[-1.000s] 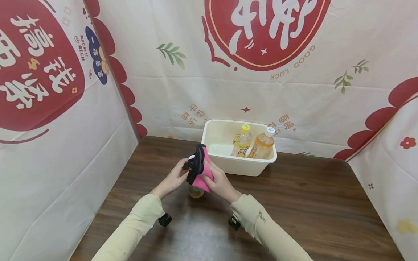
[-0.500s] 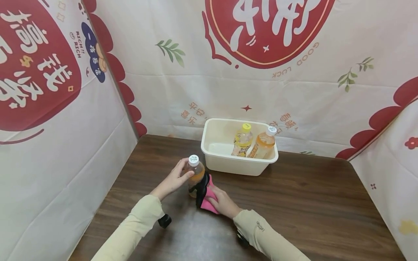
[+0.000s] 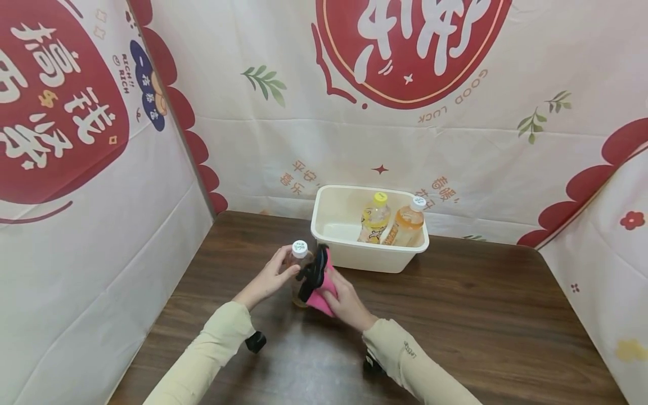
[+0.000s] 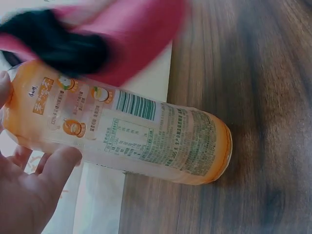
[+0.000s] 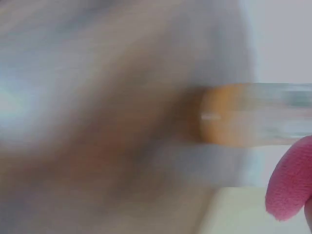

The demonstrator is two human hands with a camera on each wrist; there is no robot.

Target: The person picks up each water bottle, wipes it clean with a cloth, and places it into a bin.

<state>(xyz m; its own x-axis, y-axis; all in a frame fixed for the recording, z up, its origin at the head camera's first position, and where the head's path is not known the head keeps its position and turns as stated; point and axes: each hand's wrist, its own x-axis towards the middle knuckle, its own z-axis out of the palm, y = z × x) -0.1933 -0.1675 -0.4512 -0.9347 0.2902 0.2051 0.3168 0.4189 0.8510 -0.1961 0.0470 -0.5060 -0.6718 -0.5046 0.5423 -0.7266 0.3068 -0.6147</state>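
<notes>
In the head view, my left hand (image 3: 270, 278) grips an upright drink bottle (image 4: 136, 131) by its upper part. The bottle has a white cap and, in the left wrist view, an orange-tinted shoulder and base and a printed label with a barcode. My right hand (image 3: 349, 302) holds a pink and black cloth (image 3: 322, 302) against the bottle's right side, hiding part of its body. In the left wrist view the cloth is blurred, over the bottle's upper half. A fuzzy pink edge of it shows at the right of the right wrist view.
Behind the hands stands a cream plastic bin (image 3: 372, 259). Inside it lean a yellow-capped bottle (image 3: 375, 220) and a white-capped orange bottle (image 3: 406, 226). The brown wooden table (image 3: 481, 315) is bordered by printed cloth walls (image 3: 243, 157) at the back and sides.
The cloth first covered the bottle's top, then came down to its lower right side, and is now slightly higher again, with my right hand. My left hand stays at the bottle.
</notes>
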